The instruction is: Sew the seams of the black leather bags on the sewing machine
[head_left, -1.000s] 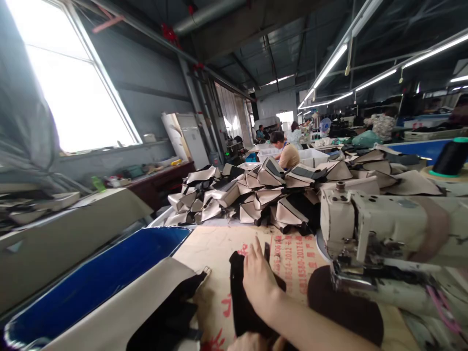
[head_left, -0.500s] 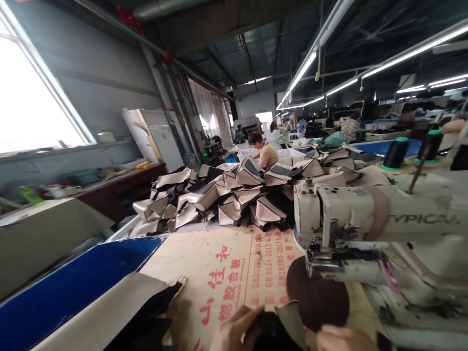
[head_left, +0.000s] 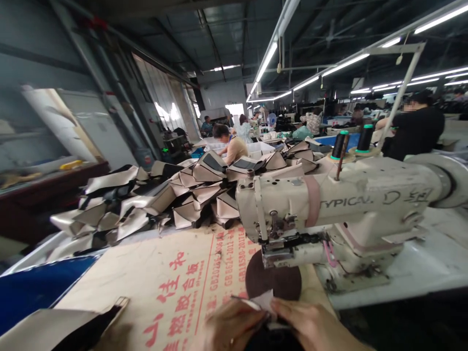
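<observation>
My left hand (head_left: 231, 323) and my right hand (head_left: 305, 319) are close together at the bottom of the head view. Between their closed fingers is a beige-and-black fabric piece (head_left: 264, 299), its pale corner sticking up and its dark part hanging below. Just beyond the hands a dark brown round pad (head_left: 273, 279) lies on the printed plywood board (head_left: 146, 273), under the front end of a cream sewing machine (head_left: 347, 195). The lower part of the fabric piece is cut off by the frame edge.
Behind the board rises a heap of beige-and-black sewn pieces (head_left: 204, 190). Another such piece (head_left: 54, 324) lies at lower left, near a blue-lined bin (head_left: 44, 287). Black thread spools (head_left: 340, 145) stand behind the machine. Other people (head_left: 236, 148) work farther back.
The view has swung to the right, showing more of the sewing machine. My hands have come together on the fabric piece, and its pale corner now points up between them.
</observation>
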Demonstrator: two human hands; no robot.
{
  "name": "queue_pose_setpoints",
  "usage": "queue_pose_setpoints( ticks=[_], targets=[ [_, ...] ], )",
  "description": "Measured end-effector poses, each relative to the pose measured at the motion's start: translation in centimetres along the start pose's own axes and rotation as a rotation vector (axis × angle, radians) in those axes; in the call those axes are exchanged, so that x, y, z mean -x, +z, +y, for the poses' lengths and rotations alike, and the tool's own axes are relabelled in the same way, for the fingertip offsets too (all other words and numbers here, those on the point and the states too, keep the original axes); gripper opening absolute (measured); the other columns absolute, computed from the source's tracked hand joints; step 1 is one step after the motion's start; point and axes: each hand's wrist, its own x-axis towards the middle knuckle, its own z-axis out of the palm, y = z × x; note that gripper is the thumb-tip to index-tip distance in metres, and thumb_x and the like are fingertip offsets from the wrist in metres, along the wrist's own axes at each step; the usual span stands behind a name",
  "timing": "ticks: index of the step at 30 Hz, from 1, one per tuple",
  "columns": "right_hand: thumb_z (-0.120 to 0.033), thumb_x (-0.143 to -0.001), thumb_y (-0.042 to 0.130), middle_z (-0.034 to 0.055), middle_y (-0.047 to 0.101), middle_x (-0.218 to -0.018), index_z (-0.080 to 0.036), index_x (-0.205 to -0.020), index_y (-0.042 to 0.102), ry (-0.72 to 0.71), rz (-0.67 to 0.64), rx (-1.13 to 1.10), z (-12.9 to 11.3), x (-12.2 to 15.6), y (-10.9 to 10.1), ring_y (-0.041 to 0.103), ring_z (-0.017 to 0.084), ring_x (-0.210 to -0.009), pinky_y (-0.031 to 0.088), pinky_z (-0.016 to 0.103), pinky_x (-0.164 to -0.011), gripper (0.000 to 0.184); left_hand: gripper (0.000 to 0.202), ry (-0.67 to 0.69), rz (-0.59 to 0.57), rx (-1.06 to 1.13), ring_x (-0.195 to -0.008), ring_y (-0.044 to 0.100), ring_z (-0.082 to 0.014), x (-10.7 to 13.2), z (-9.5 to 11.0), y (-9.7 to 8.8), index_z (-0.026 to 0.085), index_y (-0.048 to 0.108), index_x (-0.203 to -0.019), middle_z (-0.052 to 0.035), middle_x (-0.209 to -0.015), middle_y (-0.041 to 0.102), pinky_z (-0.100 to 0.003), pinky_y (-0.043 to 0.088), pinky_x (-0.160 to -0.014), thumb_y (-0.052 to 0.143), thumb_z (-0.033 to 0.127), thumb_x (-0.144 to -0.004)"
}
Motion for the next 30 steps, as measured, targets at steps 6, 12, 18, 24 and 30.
queue_pose_setpoints(
  ticks=[6,12,18,24,30],
  targets=[
    [-0.013,-0.086,0.045,0.0039,0.06,-0.109,-0.02,-0.109,0.059,0.164,0.192,-0.019,2.0,-1.2,-0.5,0.055,0.016,-0.103,0.044,0.027,-0.093,0.028,0.02,-0.223,-0.048,0.131,-0.083,0.063,-0.0135,-2.6,-3.2,1.4,0.028,0.069,-0.093,0.0008,-0.09,0.068,-0.021,0.048,-0.076,0.051,0.03,-0.084],
    [-0.01,-0.086,0.044,0.0006,0.06,-0.103,-0.022,-0.107,0.058,0.116,0.329,-0.046,3.0,-1.6,0.7,0.054,0.013,-0.098,0.043,0.025,-0.089,0.028,0.022,-0.21,-0.053,0.114,-0.082,0.058,-0.013,-2.7,-2.4,2.1,0.022,0.062,-0.092,-0.001,-0.091,0.061,-0.021,0.044,-0.074,0.048,0.037,-0.085],
    [-0.014,-0.086,0.048,0.0009,0.061,-0.087,-0.019,-0.095,0.061,0.123,0.298,0.055,3.1,-1.6,0.7,0.055,0.013,-0.082,0.043,0.024,-0.073,0.017,0.037,-0.395,0.08,0.074,-0.052,0.036,-0.0088,-4.7,-2.7,3.6,0.018,0.036,-0.056,0.0054,-0.054,0.032,-0.02,0.029,-0.049,0.042,0.04,-0.086],
    [-0.015,-0.087,0.047,-0.0011,0.061,-0.084,-0.02,-0.088,0.06,0.187,0.273,0.012,2.8,-2.1,0.5,0.055,0.012,-0.08,0.04,0.023,-0.071,0.014,0.032,-0.388,0.033,0.168,-0.061,0.045,-0.0117,-4.1,-1.3,2.5,0.019,0.052,-0.071,0.0022,-0.065,0.05,-0.02,0.035,-0.056,0.042,0.046,-0.084],
    [-0.014,-0.087,0.046,-0.0002,0.059,-0.08,-0.018,-0.078,0.056,0.172,0.248,0.082,2.9,-2.0,0.7,0.054,0.013,-0.078,0.039,0.024,-0.068,0.014,0.035,-0.439,-0.02,0.268,-0.057,0.041,-0.0105,-4.8,-1.4,3.1,0.017,0.048,-0.059,0.0034,-0.059,0.043,-0.022,0.031,-0.054,0.046,0.043,-0.082]
  ],
)
